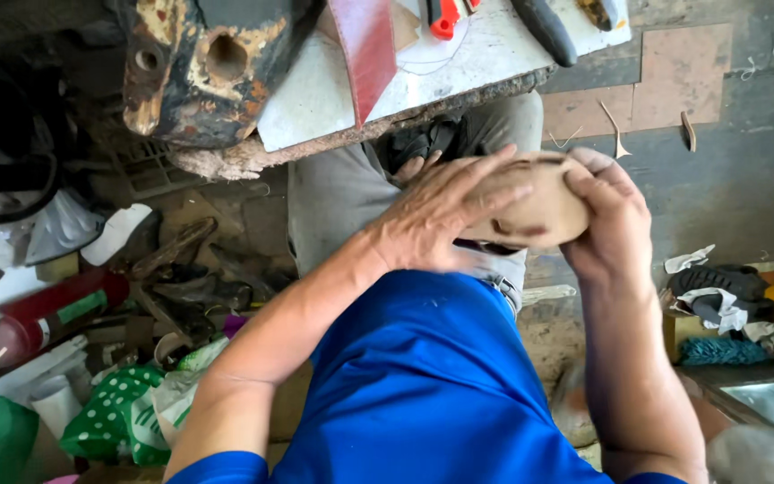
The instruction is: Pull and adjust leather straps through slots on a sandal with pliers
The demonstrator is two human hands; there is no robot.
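Sole piece (530, 211), tan and oval, held between both hands above the lap.
Left hand (436, 220) lies flat over its left face, fingers spread (slightly blurred); right hand (615, 215) grips its right end. White work board (485, 63) sits just beyond, far side.

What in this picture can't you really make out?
Head view:
- Tan sole-shaped piece: its near side is covered by the left hand and right hand.
- Red-handled tool: cut off by the top edge.
- Left fingers: motion-blurred.
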